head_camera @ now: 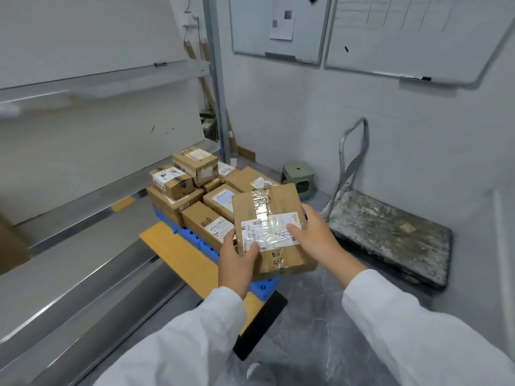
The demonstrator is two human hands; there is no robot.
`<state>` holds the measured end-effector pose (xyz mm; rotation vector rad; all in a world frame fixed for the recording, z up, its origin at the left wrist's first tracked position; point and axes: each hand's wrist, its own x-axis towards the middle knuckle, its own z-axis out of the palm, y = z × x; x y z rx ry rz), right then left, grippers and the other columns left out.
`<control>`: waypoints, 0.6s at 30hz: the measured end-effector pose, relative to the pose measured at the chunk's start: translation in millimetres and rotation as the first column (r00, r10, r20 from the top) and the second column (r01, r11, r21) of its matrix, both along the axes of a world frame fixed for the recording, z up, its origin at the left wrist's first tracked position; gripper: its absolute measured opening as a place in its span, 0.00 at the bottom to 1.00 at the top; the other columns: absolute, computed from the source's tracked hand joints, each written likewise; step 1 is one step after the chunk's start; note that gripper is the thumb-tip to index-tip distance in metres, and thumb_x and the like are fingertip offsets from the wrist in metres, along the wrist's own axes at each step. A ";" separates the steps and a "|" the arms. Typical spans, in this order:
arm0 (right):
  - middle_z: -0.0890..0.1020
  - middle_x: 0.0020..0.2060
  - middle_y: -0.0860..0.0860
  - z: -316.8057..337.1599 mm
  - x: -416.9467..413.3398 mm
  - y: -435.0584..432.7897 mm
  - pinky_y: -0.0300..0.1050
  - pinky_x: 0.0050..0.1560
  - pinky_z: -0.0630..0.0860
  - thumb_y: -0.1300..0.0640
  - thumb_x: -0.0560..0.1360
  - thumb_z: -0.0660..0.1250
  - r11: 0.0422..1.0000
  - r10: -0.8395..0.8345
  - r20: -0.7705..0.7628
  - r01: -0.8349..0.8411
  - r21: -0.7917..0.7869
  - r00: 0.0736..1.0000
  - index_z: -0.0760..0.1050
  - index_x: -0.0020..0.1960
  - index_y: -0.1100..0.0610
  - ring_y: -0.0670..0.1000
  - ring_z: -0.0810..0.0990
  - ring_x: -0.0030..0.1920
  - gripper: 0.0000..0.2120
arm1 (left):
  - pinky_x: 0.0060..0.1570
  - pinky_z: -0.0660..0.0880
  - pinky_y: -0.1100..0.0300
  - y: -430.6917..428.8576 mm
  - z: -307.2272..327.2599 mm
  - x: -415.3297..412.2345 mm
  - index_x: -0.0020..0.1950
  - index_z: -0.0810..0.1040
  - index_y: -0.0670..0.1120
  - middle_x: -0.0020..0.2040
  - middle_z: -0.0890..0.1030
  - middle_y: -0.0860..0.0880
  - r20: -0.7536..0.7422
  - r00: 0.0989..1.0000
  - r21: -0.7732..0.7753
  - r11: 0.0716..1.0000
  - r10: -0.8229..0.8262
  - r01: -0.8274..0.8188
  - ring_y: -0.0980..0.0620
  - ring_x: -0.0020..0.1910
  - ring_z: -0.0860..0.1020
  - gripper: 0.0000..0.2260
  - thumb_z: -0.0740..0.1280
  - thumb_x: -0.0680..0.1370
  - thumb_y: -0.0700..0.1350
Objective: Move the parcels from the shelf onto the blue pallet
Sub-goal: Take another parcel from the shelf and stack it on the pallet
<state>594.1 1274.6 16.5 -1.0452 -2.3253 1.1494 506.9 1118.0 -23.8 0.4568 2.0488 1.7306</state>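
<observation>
Bright even light; edges bowed, left perhaps motion-blurred.

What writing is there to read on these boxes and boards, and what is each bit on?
"705 A68": on the shipping label of the held parcel.
Remaining print and pen scrawl on that label: too small to read.
Dark printed characters on a box on the blue pallet: not legible.
Labels on the other parcels: blurred.
Paper on the whiteboard: blurred.
</observation>
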 end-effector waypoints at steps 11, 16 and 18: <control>0.77 0.59 0.51 9.9 -105.6 151.1 0.49 0.56 0.75 0.55 0.76 0.67 0.995 0.037 0.051 -0.042 0.094 0.998 0.69 0.65 0.49 0.50 0.78 0.54 0.19 | 0.62 0.74 0.50 151.0 -0.3 -96.1 0.67 0.69 0.56 0.58 0.76 0.58 0.015 0.998 0.032 0.998 0.059 -0.060 0.54 0.59 0.75 0.20 0.69 0.77 0.46; 0.76 0.58 0.49 15.6 -175.6 208.9 0.46 0.49 0.75 0.54 0.76 0.67 0.988 0.104 0.034 -0.107 0.115 0.994 0.69 0.65 0.48 0.49 0.77 0.53 0.19 | 0.48 0.72 0.67 202.9 5.4 -157.9 0.62 0.69 0.60 0.48 0.74 0.67 -0.021 0.995 0.044 0.994 0.100 -0.099 0.67 0.49 0.74 0.17 0.69 0.77 0.46; 0.76 0.59 0.50 15.3 -201.0 228.5 0.49 0.53 0.77 0.55 0.76 0.66 0.987 0.128 0.030 -0.131 0.097 0.991 0.68 0.66 0.50 0.50 0.77 0.54 0.19 | 0.47 0.72 0.67 219.2 10.2 -178.7 0.62 0.69 0.59 0.48 0.75 0.67 -0.041 0.993 0.029 0.994 0.111 -0.110 0.66 0.48 0.75 0.17 0.69 0.77 0.46</control>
